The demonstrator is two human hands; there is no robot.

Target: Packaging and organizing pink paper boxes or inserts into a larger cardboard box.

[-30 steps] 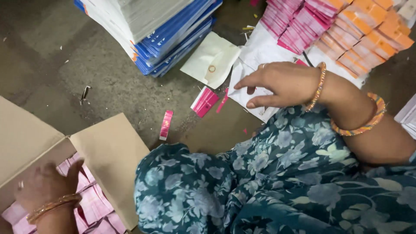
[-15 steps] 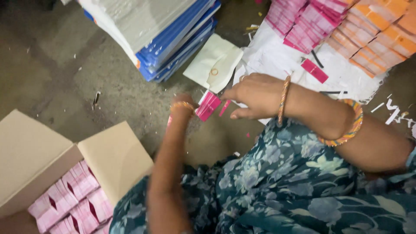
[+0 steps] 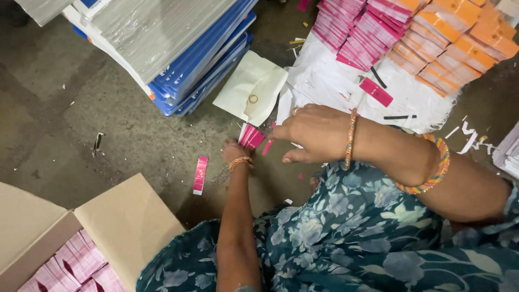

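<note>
My left hand [image 3: 235, 153] reaches forward over my knee and closes on a small stack of pink packets [image 3: 251, 137] on the concrete floor; its fingers are mostly hidden behind the stack. My right hand [image 3: 313, 133] lies flat just right of that stack, fingers spread, at the edge of a white sheet [image 3: 324, 81], holding nothing. A single pink packet [image 3: 200, 174] lies on the floor left of my left hand. Bangles are on both wrists.
An open cardboard box [image 3: 130, 227] with pink packets in rows [image 3: 75, 262] stands at lower left. Blue-edged wrapped sheets [image 3: 178, 54] are stacked at the back. Rows of pink packets [image 3: 357, 30] and orange packets [image 3: 459, 43] lie on the white sheet. A cream paper [image 3: 254, 86] lies nearby.
My left hand left the cardboard box and moved forward to the small pink stack beside my right hand. My right hand has stayed near the stack.
</note>
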